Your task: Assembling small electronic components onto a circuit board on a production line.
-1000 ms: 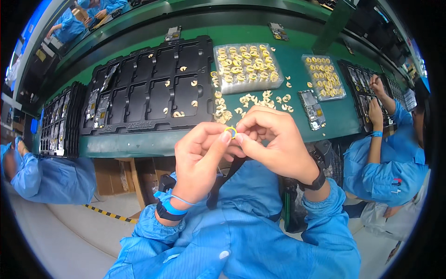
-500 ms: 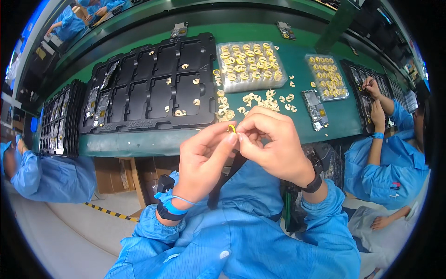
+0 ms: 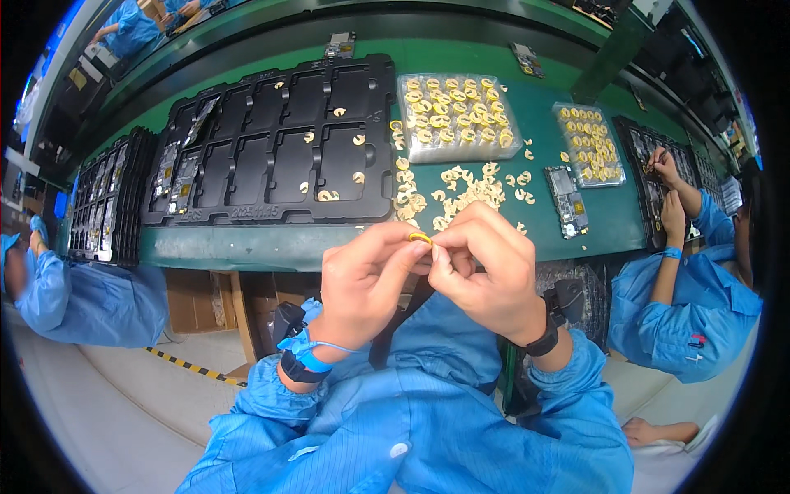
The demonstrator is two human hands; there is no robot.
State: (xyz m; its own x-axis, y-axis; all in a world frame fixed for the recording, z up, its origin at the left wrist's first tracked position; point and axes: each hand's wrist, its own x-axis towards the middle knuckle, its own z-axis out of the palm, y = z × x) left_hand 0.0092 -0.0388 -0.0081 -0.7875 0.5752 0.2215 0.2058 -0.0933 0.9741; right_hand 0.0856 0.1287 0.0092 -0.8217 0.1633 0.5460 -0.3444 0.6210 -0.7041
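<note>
A small yellow piece (image 3: 420, 238) sits pinched between the fingertips of both hands, held up in front of the chest and just short of the near edge of the green table (image 3: 271, 247). The left hand (image 3: 362, 284) closes on it from the left, thumb and forefinger meeting under and behind it. The right hand (image 3: 485, 267) closes in from the right, its fingertips pressed against the left hand's, so the piece lies between the two grips and neither hand is clearly nearer. Its long side seems to run left to right, across the gap between the hands, though it is too small to be sure.

Just beyond the hands, a loose heap of yellow pieces (image 3: 461, 193) lies scattered on the table. Behind that stands a clear tray (image 3: 457, 118) filled with rows of the same pieces, and a second clear tray (image 3: 589, 145) lies further right. To the left a big black tray (image 3: 271, 148) with many compartments holds a few yellow pieces, one to a pocket. A small circuit board (image 3: 566, 202) lies right of the heap. At the right edge a co-worker in a blue coat (image 3: 683, 305) works over another black tray, well apart from the person's own hands.
</note>
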